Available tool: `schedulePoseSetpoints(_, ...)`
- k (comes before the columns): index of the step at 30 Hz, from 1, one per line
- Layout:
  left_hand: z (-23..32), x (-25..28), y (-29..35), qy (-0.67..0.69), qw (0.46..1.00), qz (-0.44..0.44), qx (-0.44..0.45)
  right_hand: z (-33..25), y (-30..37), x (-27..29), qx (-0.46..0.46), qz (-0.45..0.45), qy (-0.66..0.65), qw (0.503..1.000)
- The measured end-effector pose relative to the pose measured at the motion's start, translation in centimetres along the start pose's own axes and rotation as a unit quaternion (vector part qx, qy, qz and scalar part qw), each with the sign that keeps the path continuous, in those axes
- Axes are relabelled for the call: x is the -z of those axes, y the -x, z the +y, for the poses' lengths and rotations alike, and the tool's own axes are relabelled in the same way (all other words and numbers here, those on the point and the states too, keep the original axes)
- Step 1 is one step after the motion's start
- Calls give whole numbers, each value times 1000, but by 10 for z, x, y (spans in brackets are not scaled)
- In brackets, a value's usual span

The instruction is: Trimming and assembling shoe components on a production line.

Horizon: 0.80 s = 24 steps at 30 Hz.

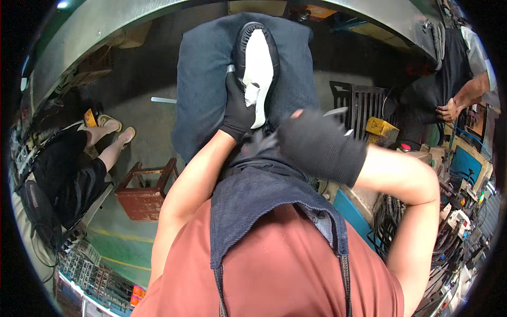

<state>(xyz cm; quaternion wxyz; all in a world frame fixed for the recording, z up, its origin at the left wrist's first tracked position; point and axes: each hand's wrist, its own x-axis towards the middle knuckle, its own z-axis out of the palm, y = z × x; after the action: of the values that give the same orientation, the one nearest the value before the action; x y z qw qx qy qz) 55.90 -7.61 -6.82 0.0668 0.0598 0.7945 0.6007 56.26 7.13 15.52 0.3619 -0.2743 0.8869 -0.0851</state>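
Observation:
A shoe (244,50) lies bottom up on my lap, its black upper gathered in pleats around a white bottom (258,58). Crumpled white material (252,94) shows near its middle. My left hand (238,105), in a black glove, is closed around the shoe's near left side, thumb along the edge. To the right and nearer me, my right hand (314,140) is black-gloved and smeared by motion, apart from the shoe. Two thin silver ends of a metal tool (336,111) stick out behind it; the tool's kind is hidden. A dark denim apron (203,90) covers my lap.
A metal bench edge (158,11) curves across the far side. At left are a reddish wooden stool (142,195) and a seated person's legs (108,142). On the right are a dark slatted chair (364,103), a yellow box (381,129), cables (388,222) and another person's hand (449,110).

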Motion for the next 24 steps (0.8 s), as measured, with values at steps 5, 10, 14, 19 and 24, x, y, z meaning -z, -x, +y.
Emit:
schedulePoseSetpoints(5, -25, 30, -5, -99, 983, -73, -138, 5, -16, -17, 247, 26, -45, 968)
schedulePoseSetpoints(10, -39, 51, 2, -243, 936, -85, -242, 33, 1, -39, 124, 78, -46, 988)
schedulePoseSetpoints(14, -13, 50, 3, -237, 923, 2, -302, 43, 7, -56, 43, 151, -306, 939)
schedulePoseSetpoints(19, 25, 49, 5, 274, 913, -151, 263, 81, 6, -68, -113, 19, -404, 907)
schedulePoseSetpoints(24, 31, 49, -1, 202, 920, -204, 266, 74, 1, -45, -86, 15, -560, 824)
